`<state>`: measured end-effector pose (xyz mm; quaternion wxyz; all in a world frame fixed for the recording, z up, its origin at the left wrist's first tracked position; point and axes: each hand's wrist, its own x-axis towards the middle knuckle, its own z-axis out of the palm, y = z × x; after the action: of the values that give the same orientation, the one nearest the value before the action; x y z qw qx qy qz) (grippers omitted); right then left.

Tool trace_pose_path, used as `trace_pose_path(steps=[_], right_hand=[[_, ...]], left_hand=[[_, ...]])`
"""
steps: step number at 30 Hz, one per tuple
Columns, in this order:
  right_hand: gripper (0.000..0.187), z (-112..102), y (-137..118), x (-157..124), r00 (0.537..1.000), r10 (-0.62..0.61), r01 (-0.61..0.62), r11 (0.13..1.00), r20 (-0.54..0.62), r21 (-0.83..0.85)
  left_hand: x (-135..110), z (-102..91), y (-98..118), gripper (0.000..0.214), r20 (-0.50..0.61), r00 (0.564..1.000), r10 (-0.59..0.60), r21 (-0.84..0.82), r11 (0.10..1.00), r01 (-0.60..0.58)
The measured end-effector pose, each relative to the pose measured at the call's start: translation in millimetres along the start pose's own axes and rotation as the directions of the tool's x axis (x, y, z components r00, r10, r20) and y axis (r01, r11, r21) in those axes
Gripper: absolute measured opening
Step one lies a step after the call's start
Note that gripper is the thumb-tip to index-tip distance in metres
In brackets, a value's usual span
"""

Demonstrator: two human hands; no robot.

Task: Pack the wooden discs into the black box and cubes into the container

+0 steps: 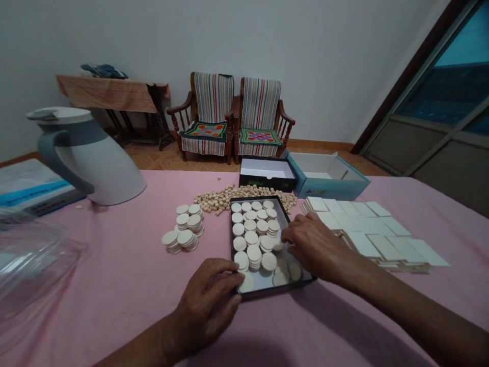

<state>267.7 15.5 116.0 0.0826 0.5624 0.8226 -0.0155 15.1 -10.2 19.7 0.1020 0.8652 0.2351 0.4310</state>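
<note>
A shallow black-edged box (275, 291) with a pale inside lies in front of me, holding stacks of round white wooden discs (251, 237) in rows. At its near left corner, my left hand (208, 300) grips the rim, fingertips beside a disc in that corner. My right hand (311, 244) reaches over the right wall with its fingers curled together. Those fingertips are next to discs along the right side; whatever they pinch is hidden. Several loose discs (281, 275) lie flat in the box's near right part. More disc stacks (185, 229) stand on the cloth to the left.
Small wooden pieces (214, 199) are heaped behind the box. Beyond are an open black box (267, 173) and a blue box (332, 186). White rectangular tiles (367, 239) lie right. A white jug (95, 158) and clear plastic packaging (34, 260) stand left on the pink tablecloth (126, 306).
</note>
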Motion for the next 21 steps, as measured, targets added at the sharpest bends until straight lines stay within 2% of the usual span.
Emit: trace_pose_path(steps=[2, 4, 10, 21], right_hand=[[0.011, -0.4, -3.7, -1.3, 0.994, -0.056, 0.056, 0.998, 0.092, 0.003], [0.008, 4.4, -7.3, -0.9, 0.984, -0.110, 0.111, 0.994, 0.138, 0.000], [0.010, 12.4, -9.9, 1.6, 0.975, -0.152, 0.157, 0.987, 0.162, -0.016], [0.010, 2.9, -12.5, 3.1, 0.955, -0.153, 0.157, 0.988, 0.254, 0.006]], left_hand=[[-0.1, -0.1, 0.5, 0.037, -0.004, 1.000, -0.002, 0.001, 1.000, 0.002], [-1.0, 0.0, 0.7, 0.037, 0.006, 1.000, -0.013, 0.003, 1.000, 0.013], [-2.2, 0.6, 0.1, 0.035, 0.006, 1.000, -0.018, 0.016, 1.000, 0.018], [-2.6, -1.6, 0.4, 0.038, 0.012, 1.000, -0.004, 0.019, 1.000, 0.003]])
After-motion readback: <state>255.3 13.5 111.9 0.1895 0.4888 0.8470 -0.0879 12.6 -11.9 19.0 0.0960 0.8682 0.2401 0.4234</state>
